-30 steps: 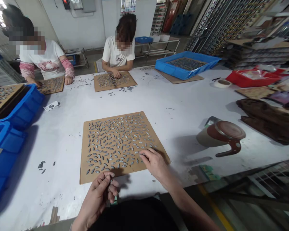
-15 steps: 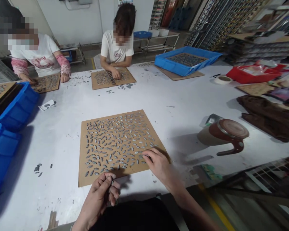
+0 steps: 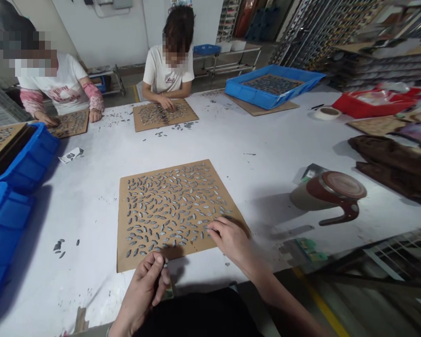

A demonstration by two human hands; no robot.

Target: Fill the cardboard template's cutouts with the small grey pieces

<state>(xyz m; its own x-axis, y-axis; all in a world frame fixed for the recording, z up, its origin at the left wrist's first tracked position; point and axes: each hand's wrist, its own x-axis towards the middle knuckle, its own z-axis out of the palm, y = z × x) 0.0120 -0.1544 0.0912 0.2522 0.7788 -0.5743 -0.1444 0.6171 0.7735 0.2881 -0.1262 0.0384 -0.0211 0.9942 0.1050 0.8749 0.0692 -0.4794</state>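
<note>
A brown cardboard sheet point(image 3: 119, 220) lies in front of me on the white table. Many small grey leaf-shaped pieces point(image 3: 156, 223) are spread over it, slightly apart from each other. My left hand point(image 3: 143, 283) is closed just off the sheet's near edge, a small grey piece point(image 3: 165, 265) showing between thumb and fingertips. Over the sheet's lower right part, my right hand point(image 3: 229, 238) pinches with thumb and forefinger at one of the grey pieces; its fingertips mostly cover that piece.
Blue bins point(image 3: 38, 161) stand at the left edge, and a blue tray point(image 3: 238, 90) at the back right. A lidded mug point(image 3: 312, 194) is on my right, near a brown cloth point(image 3: 393, 161). Across the table two people point(image 3: 170, 70) handle similar sheets. Loose pieces point(image 3: 59, 245) lie at left.
My left hand's fingers have shifted, and the small piece shows more at their tips. My right hand stays at nearly the same spot on the sheet. The view has moved slightly.
</note>
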